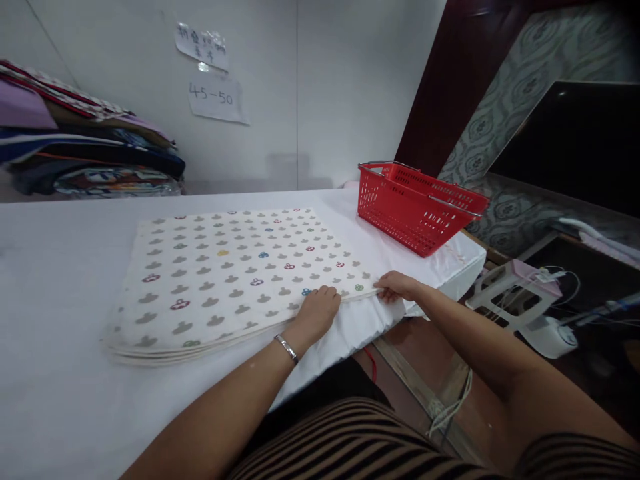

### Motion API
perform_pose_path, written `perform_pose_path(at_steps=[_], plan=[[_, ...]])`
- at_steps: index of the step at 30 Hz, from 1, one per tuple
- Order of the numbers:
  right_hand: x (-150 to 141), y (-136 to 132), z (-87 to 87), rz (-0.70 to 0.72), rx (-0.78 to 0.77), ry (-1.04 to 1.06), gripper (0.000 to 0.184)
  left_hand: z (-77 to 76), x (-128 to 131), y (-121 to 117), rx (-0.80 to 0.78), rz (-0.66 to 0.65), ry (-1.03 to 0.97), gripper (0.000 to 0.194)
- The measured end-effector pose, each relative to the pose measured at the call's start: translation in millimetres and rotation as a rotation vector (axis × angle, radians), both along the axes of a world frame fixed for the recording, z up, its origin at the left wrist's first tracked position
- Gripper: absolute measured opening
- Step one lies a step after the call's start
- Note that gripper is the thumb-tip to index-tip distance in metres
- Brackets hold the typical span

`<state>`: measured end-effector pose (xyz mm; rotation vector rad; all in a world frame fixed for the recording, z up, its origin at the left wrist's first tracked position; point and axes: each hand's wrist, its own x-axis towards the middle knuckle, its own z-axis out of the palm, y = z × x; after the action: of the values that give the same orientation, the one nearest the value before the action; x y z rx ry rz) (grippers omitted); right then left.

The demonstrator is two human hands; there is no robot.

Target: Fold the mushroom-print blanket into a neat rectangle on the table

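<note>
A folded white cloth (235,273) printed with small grey and coloured shapes lies flat on the white table (60,267), in several layers. My left hand (319,310), a bracelet on its wrist, has its fingers curled over the cloth's near edge. At the cloth's near right corner my right hand (397,285) pinches the edge.
A red plastic basket (417,205) with metal handles stands at the table's far right. Folded fabrics (85,153) are stacked at the far left against the wall. Paper notes hang on the wall. A white stool and cables sit on the floor to the right.
</note>
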<state>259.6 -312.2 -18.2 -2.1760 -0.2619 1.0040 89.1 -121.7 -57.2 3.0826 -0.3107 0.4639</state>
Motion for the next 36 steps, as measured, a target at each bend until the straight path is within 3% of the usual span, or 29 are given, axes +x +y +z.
perform_pose_path(at_steps=[8,12,18,21,26,32,36], plan=[[-17.5,5.1,0.9,0.130,-0.286,-0.451,0.019,9.2,-10.6,5.4,0.004,0.031,0.045,0.023],[-25.5,-4.0,-6.0,0.221,-0.449,-0.877,0.025,9.8,-14.5,12.2,0.001,0.063,0.067,0.027],[-29.4,-8.0,-22.0,0.580,-0.162,-1.413,0.010,8.6,-31.3,26.4,-0.033,0.053,0.051,0.031],[-27.0,-4.1,-27.9,0.676,-0.056,-1.462,0.016,7.8,-40.1,31.2,-0.034,0.078,0.050,0.027],[-35.4,12.5,-34.7,0.706,0.169,-1.397,0.020,5.9,-43.5,33.2,-0.046,0.096,0.038,0.020],[-64.6,53.2,-24.8,0.938,0.377,-1.197,0.019,11.4,-43.6,32.2,-0.017,0.128,0.018,0.018],[-69.9,65.2,-20.6,0.931,0.445,-1.157,0.020,15.7,-44.2,34.6,-0.064,0.150,0.047,0.018]])
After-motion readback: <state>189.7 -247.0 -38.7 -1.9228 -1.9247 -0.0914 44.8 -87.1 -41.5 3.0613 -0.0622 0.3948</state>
